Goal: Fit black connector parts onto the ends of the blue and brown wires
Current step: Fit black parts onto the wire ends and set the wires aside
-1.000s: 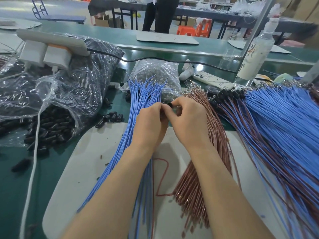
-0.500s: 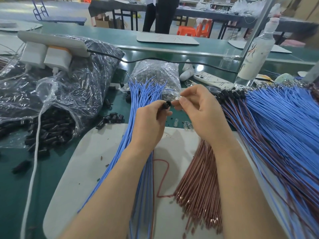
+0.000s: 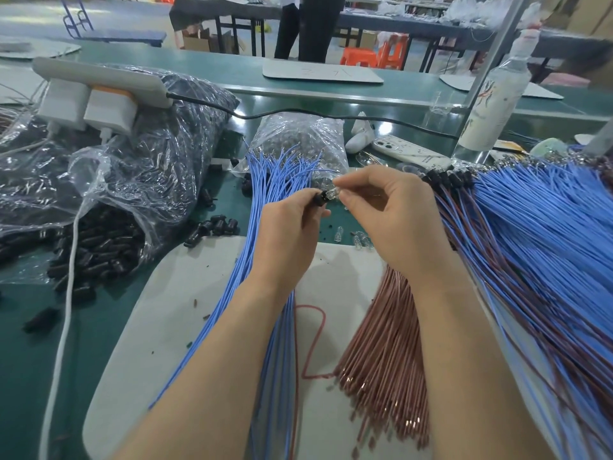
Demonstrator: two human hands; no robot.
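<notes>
Seating a small clear piece (image 3: 332,193) into a black connector part (image 3: 319,198), held above a white mat (image 3: 172,327).

Nearest: blue wires (image 3: 265,190) and brown wires (image 3: 381,343) fanned across the mat. Above them: left hand (image 3: 292,227) pinched on the connector, right hand (image 3: 391,210) pinched on the clear piece, the two parts meeting. Best kept in line and pushed straight, connector steady. Beyond: open bag of black connectors (image 3: 132,194).
</notes>
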